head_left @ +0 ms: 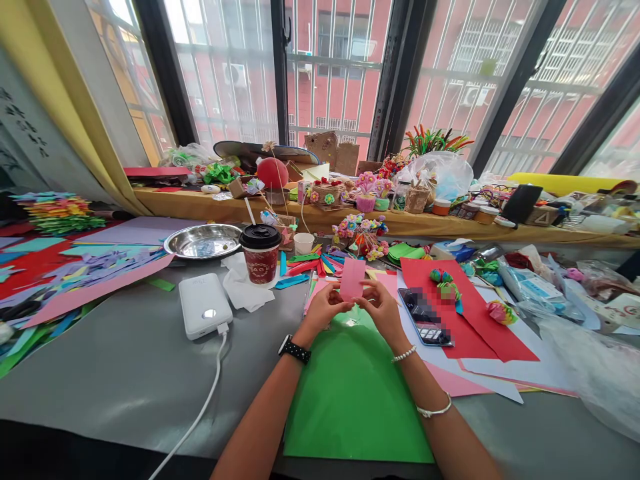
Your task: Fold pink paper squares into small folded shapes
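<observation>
A small pink paper rectangle stands upright between my two hands. My left hand pinches its lower left edge between thumb and fingers. On the other side, my right hand grips the lower right edge, and the two thumbs nearly meet at the bottom. Beneath my hands and forearms lies a large green sheet. A small pale scrap rests on that sheet just below my fingers, too small to make out.
Left stand a white power bank with a cable, a lidded coffee cup and a steel plate. A phone lies by red paper on the right. Colourful paper strips and flower crafts are behind.
</observation>
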### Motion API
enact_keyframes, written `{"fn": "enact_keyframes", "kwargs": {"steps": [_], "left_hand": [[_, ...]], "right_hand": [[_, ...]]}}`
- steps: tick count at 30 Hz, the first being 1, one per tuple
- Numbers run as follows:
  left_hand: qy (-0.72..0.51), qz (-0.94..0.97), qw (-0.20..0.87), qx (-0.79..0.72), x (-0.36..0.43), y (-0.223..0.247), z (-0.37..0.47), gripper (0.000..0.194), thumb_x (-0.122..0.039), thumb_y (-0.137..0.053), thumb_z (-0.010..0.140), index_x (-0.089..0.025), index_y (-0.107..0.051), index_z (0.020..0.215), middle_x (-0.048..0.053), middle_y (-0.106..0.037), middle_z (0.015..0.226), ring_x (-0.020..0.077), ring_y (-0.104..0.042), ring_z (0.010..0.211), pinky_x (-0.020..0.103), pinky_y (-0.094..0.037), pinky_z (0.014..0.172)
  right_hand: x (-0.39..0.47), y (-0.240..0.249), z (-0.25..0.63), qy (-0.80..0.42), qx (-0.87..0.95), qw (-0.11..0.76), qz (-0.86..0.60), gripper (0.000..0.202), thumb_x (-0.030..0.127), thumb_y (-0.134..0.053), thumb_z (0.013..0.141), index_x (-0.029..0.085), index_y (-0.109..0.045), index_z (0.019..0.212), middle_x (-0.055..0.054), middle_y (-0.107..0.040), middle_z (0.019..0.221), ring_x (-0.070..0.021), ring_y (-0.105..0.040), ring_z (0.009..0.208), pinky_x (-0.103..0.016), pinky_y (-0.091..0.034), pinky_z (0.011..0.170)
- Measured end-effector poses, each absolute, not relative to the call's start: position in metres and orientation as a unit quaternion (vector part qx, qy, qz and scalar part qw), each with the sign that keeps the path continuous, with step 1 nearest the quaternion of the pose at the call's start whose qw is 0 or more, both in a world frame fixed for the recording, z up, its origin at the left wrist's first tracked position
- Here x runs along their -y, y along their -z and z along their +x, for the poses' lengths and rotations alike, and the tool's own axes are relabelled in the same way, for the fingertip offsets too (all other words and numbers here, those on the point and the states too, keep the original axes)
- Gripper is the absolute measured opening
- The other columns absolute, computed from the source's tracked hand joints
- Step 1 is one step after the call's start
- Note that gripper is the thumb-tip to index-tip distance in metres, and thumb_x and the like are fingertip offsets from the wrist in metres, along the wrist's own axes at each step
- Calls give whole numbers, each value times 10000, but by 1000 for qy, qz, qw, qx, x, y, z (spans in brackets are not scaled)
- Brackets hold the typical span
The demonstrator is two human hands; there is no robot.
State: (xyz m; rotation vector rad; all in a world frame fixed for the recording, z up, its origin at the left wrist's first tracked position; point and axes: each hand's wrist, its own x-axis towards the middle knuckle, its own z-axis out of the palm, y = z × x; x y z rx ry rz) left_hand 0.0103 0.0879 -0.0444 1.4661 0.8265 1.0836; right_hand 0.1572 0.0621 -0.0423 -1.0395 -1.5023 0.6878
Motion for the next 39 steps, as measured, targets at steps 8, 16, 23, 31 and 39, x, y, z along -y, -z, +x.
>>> {"fn": "enact_keyframes", "kwargs": {"steps": [8, 16, 23, 31, 39], "left_hand": [[-475, 589, 574, -315, -85, 39, 11, 442, -238, -686, 521, -132, -478, 897, 45, -605, 759, 145, -585, 668, 270, -446, 633], [-453, 584, 593, -318, -84, 38, 12, 491, -233, -698, 506, -124, -460, 923, 79, -617, 826, 167, -595, 719, 259, -443, 618], [-459, 574, 603, -312, -84, 38, 9, 496, -276, -700, 501, -123, -469, 912, 77, -627, 776, 169, -599, 692, 267, -444, 612], [-491, 524, 615, -327, -85, 34, 7, 551, -287, -713, 477, -127, -465, 941, 69, -627, 799, 150, -584, 683, 238, -430, 591], [-482, 532, 613, -329, -85, 34, 8, 545, -302, -709, 480, -120, -467, 933, 41, -622, 705, 119, -562, 600, 213, -402, 550]], "right_hand": [[-64, 41, 159, -343, 627, 525, -462, 232, 363, -563, 658, 144, -592, 729, -46, -601, 710, -144, -546, 628, -254, -438, 558], [-66, 42, 161, -323, 649, 488, -485, 228, 360, -549, 662, 139, -601, 634, -19, -576, 600, -123, -507, 567, -229, -395, 525], [-65, 40, 161, -311, 657, 480, -492, 257, 392, -546, 657, 147, -570, 584, -5, -546, 555, -121, -495, 536, -230, -394, 510], [-68, 46, 160, -383, 643, 484, -454, 295, 421, -507, 687, 146, -608, 720, -27, -577, 660, -128, -521, 590, -252, -442, 560], [-62, 41, 155, -339, 669, 451, -483, 281, 417, -532, 671, 145, -603, 658, -1, -551, 574, -109, -479, 523, -222, -375, 497]]}}
